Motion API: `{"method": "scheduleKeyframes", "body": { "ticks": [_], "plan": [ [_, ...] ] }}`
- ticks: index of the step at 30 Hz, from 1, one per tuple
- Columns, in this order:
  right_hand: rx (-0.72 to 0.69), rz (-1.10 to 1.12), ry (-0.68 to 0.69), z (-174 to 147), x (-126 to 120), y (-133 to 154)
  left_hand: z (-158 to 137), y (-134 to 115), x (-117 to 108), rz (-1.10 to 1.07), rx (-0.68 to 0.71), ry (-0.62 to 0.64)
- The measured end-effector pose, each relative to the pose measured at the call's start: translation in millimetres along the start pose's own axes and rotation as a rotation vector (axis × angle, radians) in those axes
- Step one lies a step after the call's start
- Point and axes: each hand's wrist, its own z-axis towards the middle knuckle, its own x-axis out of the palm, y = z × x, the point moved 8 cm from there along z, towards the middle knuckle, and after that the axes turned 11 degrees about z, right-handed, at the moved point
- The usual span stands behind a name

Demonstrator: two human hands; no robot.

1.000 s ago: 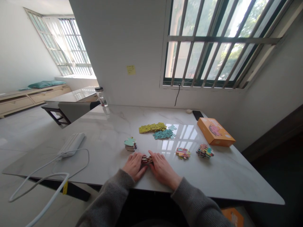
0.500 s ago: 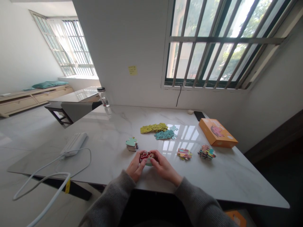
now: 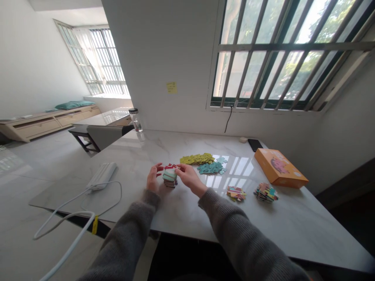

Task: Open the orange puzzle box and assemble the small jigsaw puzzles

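Two hands flank one small stack of puzzle pieces (image 3: 170,178) on the table (image 3: 140,156): left hand (image 3: 153,177) fingers spread beside it, right hand (image 3: 187,176) pinching the red top piece. Four more puzzle heaps and one orange box (image 3: 279,168) sit rightward.

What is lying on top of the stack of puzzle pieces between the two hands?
A small bundle of red pieces sits on the stack, pinched by the right hand; the left hand is beside it. A teal piece shows beneath; lower faces are covered.
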Motion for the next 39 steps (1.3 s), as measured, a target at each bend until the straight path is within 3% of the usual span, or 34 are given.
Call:
{"method": "scheduleKeyframes", "body": {
  "ticks": [4,8,16,25,32,39],
  "plan": [
    [0.005,-0.12,-0.016,13.0,8.6,-7.0,-0.9,24.2,23.2,-0.2,-0.118,0.074],
    [-0.019,-0.227,-0.038,13.0,10.5,-11.9,-5.2,26.0,33.8,-0.293,-0.144,0.085],
    [-0.144,-0.407,-0.109,7.5,6.4,-9.9,-0.6,20.3,32.6,-0.096,-0.086,0.06],
    [-0.082,-0.171,-0.089,11.1,13.4,-46.7,6.0,32.7,35.5,-0.051,-0.105,0.005],
    [-0.073,-0.039,-0.078,8.4,23.4,-50.2,3.1,35.8,32.0,-0.033,-0.101,-0.045],
    [-0.057,0.0,-0.106,7.0,16.8,-49.1,-1.2,29.2,30.4,-0.038,-0.066,-0.048]
  ]
}}
